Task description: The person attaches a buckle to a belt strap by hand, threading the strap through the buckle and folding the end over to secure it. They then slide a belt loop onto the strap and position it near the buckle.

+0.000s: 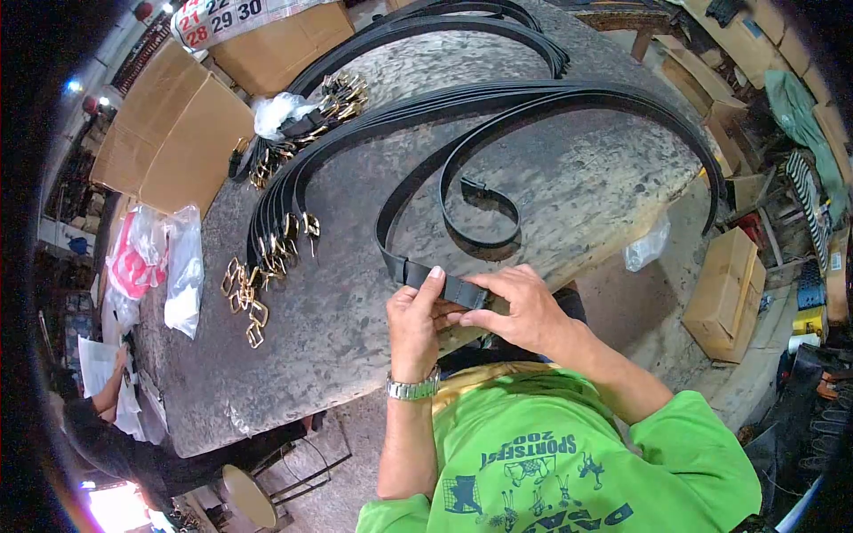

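A black belt (416, 274) is held near one end between my two hands, close to the table's near edge. My left hand (413, 315), with a metal watch on the wrist, pinches it with the thumb on top. My right hand (524, 306) grips the tip, thumb and fingers pressed together around it. From my hands the strap loops away over the table and curls back to a coiled end (487, 197). Whether the held end carries a buckle is hidden by my fingers.
Several black belts with gold buckles (283, 244) lie side by side on the worn table (338, 355). Behind them is another bundle of buckles (342, 96). Cardboard boxes (173, 124) and plastic bags (184, 266) line the left side. Another person's arm (111, 391) shows at lower left.
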Available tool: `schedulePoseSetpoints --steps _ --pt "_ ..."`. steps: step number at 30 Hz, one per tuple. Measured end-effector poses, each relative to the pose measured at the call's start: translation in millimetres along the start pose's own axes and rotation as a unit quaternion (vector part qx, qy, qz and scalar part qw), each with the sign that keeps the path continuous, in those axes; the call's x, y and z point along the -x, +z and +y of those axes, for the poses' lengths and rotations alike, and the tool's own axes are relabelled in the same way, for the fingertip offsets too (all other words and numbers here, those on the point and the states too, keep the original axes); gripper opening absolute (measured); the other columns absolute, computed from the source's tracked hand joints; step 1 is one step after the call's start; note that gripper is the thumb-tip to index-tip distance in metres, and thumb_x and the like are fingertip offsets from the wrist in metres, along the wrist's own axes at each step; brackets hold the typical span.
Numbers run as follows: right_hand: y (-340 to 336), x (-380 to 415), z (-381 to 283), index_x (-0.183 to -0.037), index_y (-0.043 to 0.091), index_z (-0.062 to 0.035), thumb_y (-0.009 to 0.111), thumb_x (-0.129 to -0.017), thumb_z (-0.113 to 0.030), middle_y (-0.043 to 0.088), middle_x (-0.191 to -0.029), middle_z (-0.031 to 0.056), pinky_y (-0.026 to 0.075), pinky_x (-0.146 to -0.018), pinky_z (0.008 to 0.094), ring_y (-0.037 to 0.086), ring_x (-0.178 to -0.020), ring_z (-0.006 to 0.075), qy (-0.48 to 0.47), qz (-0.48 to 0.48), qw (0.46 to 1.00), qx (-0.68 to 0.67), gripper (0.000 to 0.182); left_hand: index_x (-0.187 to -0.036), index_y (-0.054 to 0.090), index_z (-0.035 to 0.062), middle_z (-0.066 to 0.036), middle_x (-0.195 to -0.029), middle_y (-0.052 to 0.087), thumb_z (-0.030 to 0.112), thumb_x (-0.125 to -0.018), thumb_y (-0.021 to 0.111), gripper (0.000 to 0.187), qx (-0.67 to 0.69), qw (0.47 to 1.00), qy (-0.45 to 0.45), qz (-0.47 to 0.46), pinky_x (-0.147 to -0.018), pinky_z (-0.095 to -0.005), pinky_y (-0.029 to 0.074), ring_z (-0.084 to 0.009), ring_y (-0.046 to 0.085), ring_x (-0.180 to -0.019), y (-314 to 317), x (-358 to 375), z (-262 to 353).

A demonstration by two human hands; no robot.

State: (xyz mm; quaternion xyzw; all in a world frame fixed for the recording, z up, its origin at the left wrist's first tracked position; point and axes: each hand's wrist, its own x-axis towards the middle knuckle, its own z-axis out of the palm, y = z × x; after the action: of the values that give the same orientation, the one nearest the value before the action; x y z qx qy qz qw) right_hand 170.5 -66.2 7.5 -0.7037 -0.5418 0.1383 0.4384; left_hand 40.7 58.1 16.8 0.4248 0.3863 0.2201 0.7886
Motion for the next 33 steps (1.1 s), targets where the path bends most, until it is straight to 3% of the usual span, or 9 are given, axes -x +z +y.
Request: schedulePoseSetpoints --steps 10,19,20,22,25,28,30,32,33 --pt "2.8 3.7 6.7 -0.109 0.068 -0.0017 0.079 -0.077 -0.043 0.071 -0.098 0.0152 0.045 -0.086 0.0424 0.065 -0.092 0.0325 -0.014 0.018 1.000 0.006 0.054 -0.081 0.062 0.0041 -0.014 -0.076 0.071 0.028 -0.095 0.067 0.029 0.001 1.000 0.012 0.016 -0.053 -0.0238 0.056 -0.0164 0.069 -0.059 2.3 -0.1 -3.6" --pt "-5.0 2.6 -10.4 -0.140 0.053 -0.0061 0.076 -0.083 -0.031 0.059 -0.133 0.0192 0.039 -0.106 0.0440 0.053 -0.127 0.0341 -0.016 -0.021 0.999 -0.042 0.066 -0.094 0.061 -0.0041 -0.014 -0.081 0.069 0.032 -0.095 0.067 0.037 -0.033 0.996 -0.036 -0.070 -0.059 -0.0280 0.059 -0.0209 0.071 -0.066 -2.1 7.6 10.3" --pt "-7.2 2.5 -16.1 -0.139 0.053 -0.0054 0.075 -0.084 -0.022 0.059 -0.134 0.0195 0.041 -0.105 0.0433 0.055 -0.125 0.0347 0.014 -0.059 0.995 -0.078 0.062 -0.096 0.059 -0.0057 -0.013 -0.080 0.068 0.033 -0.095 0.068 0.039 -0.031 0.996 -0.051 -0.073 -0.058 -0.0267 0.059 -0.0191 0.070 -0.066 -8.1 6.6 7.0" --pt "-4.6 -1.8 -22.8 -0.135 0.056 -0.0041 0.075 -0.082 -0.013 0.061 -0.128 0.0193 0.046 -0.100 0.0398 0.059 -0.118 0.0339 -0.009 -0.064 0.990 -0.128 0.058 -0.096 0.057 0.0041 -0.005 -0.089 0.064 0.045 -0.095 0.065 0.042 -0.126 0.990 -0.046 -0.051 -0.062 -0.0247 0.053 -0.0126 0.063 -0.069 -12.1 8.0 10.5" --pt "-0.2 -5.7 -38.2 -0.132 0.057 -0.0039 0.076 -0.081 -0.015 0.061 -0.126 0.0186 0.047 -0.097 0.0389 0.060 -0.115 0.0336 0.017 -0.085 0.983 -0.163 0.056 -0.098 0.058 0.0079 -0.001 -0.092 0.063 0.049 -0.097 0.061 0.041 -0.041 0.997 -0.024 -0.065 -0.065 -0.0215 0.049 -0.0097 0.059 -0.070 -19.8 6.5 4.6" --pt "4.5 -9.3 -50.7 -0.128 0.057 -0.0037 0.075 -0.083 -0.016 0.066 -0.113 0.0194 0.050 -0.090 0.0391 0.065 -0.104 0.0330 -0.029 -0.049 0.989 -0.138 0.050 -0.088 0.061 0.0100 0.005 -0.074 0.057 0.047 -0.098 0.060 0.039 0.034 0.994 -0.036 -0.095 -0.053 -0.0192 0.039 -0.0041 0.047 -0.060 -31.1 3.2 3.7" --pt "6.7 -8.7 -58.8 -0.127 0.057 -0.0038 0.072 -0.086 -0.017 0.068 -0.099 0.0203 0.052 -0.081 0.0407 0.068 -0.092 0.0342 0.039 -0.055 0.992 -0.107 0.045 -0.088 0.061 0.0106 0.007 -0.069 0.052 0.047 -0.098 0.059 0.038 -0.014 1.000 0.014 -0.010 -0.052 -0.0182 0.034 -0.0026 0.043 -0.059 -37.4 1.9 10.9" --pt "19.3 -8.6 -43.0 -0.125 0.057 -0.0032 0.067 -0.090 -0.016 0.068 -0.086 0.0194 0.052 -0.074 0.0402 0.068 -0.080 0.0352 0.065 -0.069 0.991 -0.094 0.038 -0.084 0.063 0.0068 0.002 -0.068 0.055 0.048 -0.097 0.060 0.044 -0.058 0.998 0.026 0.003 -0.054 -0.0236 0.040 -0.0067 0.048 -0.060 -55.4 -1.6 17.9" --pt "23.2 -11.5 -38.0 -0.125 0.056 -0.0023 0.065 -0.091 -0.014 0.065 -0.086 0.0167 0.050 -0.071 0.0365 0.065 -0.077 0.0265 0.038 -0.053 0.994 -0.086 0.037 -0.083 0.064 0.0040 -0.003 -0.070 0.059 0.047 -0.096 0.061 0.045 -0.217 0.970 0.105 0.041 -0.057 -0.0282 0.043 -0.0116 0.052 -0.060 -67.2 -3.1 18.7"
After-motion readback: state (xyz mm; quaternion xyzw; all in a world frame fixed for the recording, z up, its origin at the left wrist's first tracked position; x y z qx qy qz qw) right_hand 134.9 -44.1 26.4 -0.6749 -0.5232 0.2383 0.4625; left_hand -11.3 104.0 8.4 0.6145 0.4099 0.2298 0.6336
